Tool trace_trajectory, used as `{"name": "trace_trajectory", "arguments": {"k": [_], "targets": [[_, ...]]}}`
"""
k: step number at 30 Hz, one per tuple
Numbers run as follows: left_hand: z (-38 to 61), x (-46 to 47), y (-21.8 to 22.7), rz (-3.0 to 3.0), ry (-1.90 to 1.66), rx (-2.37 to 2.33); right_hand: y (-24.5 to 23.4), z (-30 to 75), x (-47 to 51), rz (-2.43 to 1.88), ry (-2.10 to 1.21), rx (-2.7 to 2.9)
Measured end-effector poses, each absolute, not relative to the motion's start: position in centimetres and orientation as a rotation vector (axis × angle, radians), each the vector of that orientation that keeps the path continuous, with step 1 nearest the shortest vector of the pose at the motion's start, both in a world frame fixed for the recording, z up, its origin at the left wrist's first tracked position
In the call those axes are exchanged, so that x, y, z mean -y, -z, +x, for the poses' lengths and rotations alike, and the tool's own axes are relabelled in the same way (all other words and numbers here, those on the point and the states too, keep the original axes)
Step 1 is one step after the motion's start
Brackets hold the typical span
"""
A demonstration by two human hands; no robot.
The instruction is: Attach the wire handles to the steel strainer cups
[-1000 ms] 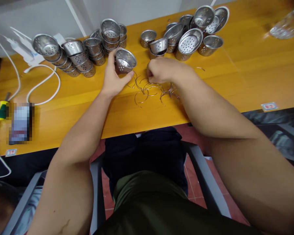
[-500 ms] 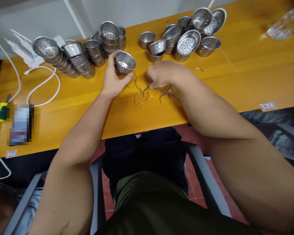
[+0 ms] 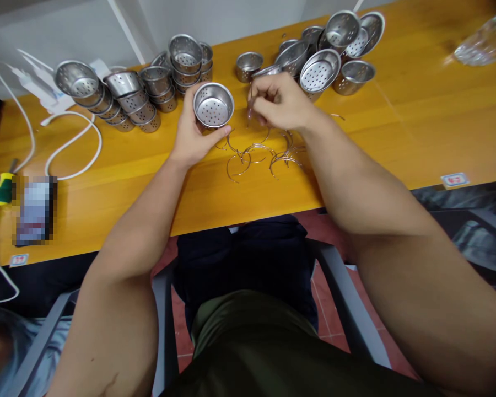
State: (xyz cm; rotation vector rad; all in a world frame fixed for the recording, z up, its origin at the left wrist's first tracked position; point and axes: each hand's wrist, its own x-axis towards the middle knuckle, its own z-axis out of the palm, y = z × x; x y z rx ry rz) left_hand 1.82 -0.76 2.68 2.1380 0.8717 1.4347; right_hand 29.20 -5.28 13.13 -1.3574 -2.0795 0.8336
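My left hand (image 3: 192, 132) is closed around a perforated metal cup (image 3: 214, 106), its open mouth tilted toward me and the holes in its bottom showing. To the right, my right hand (image 3: 279, 99) is raised over the table with thumb and fingers pinched on a thin piece of wire (image 3: 249, 113), mostly hidden by the fingers. Below both hands lies a loose scatter of curved wires (image 3: 258, 154), shaped like open rings. Just behind the right hand stands another metal cup (image 3: 249, 65), apart from it.
Stacked perforated cups (image 3: 138, 105) stand at the left, and a jumbled group of cups (image 3: 320, 69) at the back right. White cables (image 3: 95, 143), a blurred phone (image 3: 35, 212) and a yellow-green handle (image 3: 2, 189) lie left. Clear plastic (image 3: 479, 47) sits far right.
My right hand has lifted from the wire pile, up and away from me, with a wire in its fingers. The cup in my left hand has tipped its mouth more toward me.
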Motion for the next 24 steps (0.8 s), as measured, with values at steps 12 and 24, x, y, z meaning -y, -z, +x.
{"name": "trace_trajectory", "arguments": {"k": [12,24], "targets": [[3.2,3.0,-4.8,2.016,-1.285,-0.907,-12.2,28.3,4.9,-1.125,-0.869,1.764],[1.9,0.6,-1.7,2.099,-1.369,-0.847,-12.0,28.2,4.5,-1.122,-0.832,1.67]]}}
